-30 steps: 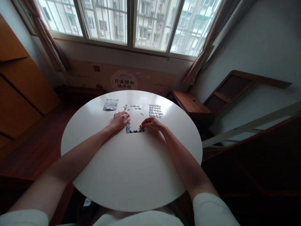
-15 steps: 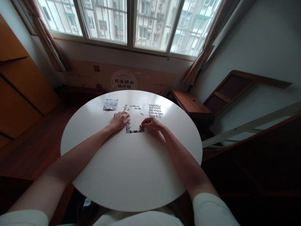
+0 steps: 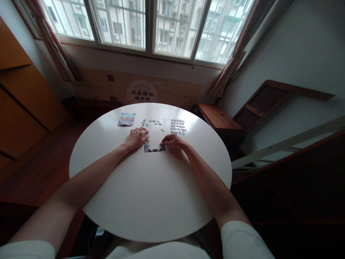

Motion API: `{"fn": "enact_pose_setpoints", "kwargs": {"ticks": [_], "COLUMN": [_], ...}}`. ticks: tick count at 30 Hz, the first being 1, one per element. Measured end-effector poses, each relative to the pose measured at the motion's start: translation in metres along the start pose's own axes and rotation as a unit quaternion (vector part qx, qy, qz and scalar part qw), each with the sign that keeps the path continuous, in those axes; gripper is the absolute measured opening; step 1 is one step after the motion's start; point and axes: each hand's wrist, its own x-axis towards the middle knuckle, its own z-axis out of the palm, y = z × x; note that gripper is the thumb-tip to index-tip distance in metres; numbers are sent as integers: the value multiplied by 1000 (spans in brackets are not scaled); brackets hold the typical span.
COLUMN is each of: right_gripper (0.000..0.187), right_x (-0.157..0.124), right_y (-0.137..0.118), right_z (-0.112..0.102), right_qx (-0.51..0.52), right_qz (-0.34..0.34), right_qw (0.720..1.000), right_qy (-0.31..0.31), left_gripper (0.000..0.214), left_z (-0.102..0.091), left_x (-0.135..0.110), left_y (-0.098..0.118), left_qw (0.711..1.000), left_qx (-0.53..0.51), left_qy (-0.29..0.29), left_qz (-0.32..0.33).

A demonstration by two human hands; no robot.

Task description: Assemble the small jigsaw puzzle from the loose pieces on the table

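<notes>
Right of the puzzle border (image 3: 155,150) on the counter (image 3: 151,194), the right hand (image 3: 173,141) pinches a piece (image 3: 161,144), apparently for fitting, calling for careful alignment; left of the border, the left hand's (image 3: 137,137) grip is unclear.

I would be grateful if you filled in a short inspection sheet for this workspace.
Surface: round white table, with glare toward its far side.
Job's things: partly joined puzzle border, showing a left side, a near side and a near right corner; block of loose pieces beyond it to the right; scattered pieces farther out.
Clutter: printed packet at the far left.
Grippers: bare left hand at the border's left side; right hand with fingertips at the near right corner, grip too small to confirm.
Cables: nothing seen on the table.
Surroundings: barred window ahead, curtain at its left, wooden desk at right.
</notes>
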Motion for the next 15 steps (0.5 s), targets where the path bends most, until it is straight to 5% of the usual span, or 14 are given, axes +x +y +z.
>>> {"fn": "enact_pose_setpoints", "kwargs": {"ticks": [15], "right_gripper": [17], "right_x": [2], "right_y": [1], "right_z": [1], "right_qx": [-24], "right_qz": [-14], "right_qw": [1000], "right_qy": [4], "left_gripper": [38], "left_z": [-3], "left_x": [-1], "left_y": [3], "left_qw": [1000], "left_qx": [4], "left_qy": [-3], "left_qz": [-3]}}
